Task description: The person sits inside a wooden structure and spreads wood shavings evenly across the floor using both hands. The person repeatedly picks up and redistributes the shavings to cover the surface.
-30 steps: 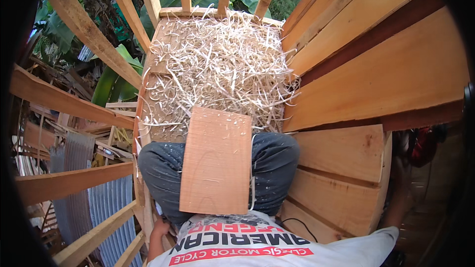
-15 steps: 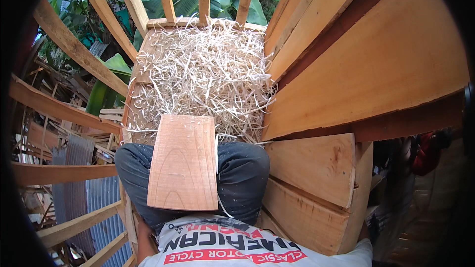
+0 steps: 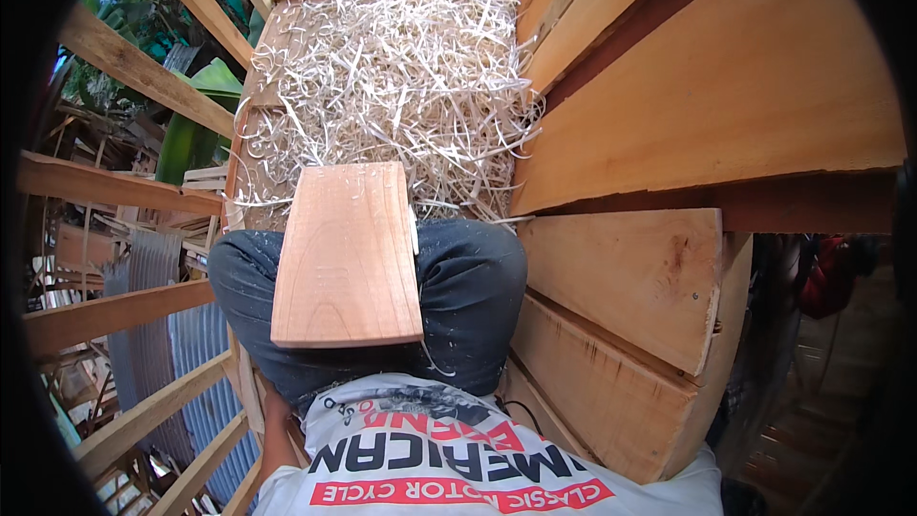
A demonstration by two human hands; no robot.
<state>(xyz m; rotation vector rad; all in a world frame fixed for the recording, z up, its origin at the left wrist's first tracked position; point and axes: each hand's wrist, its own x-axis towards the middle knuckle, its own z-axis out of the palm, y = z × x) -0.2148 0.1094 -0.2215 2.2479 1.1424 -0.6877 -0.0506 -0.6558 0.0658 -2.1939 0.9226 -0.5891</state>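
A flat, pinkish-brown wooden board (image 3: 349, 268) lies across my lap, on my dark trousers (image 3: 473, 277). Its near edge is wider in the picture than its far edge, and a few pale bits cling to its top. A thin strip of shaving hangs by its right side. Neither hand touches the board. At the lower left my left forearm (image 3: 275, 430) shows beside my thigh, but the hand itself is hidden. My right arm and hand are out of sight. Beyond the board, curled wood shavings (image 3: 401, 96) cover most of the wooden floor.
Wooden slats (image 3: 119, 315) form an open railing on the left and far sides. Large planks (image 3: 726, 86) rise on the right, with a low wooden panel (image 3: 621, 277) close by my right thigh. Corrugated metal sheets (image 3: 202, 373) and leafy plants lie outside.
The whole view has tipped downward, so the board, my lap and the shavings sit higher in the picture. More of my left forearm shows. The board stays on my lap.
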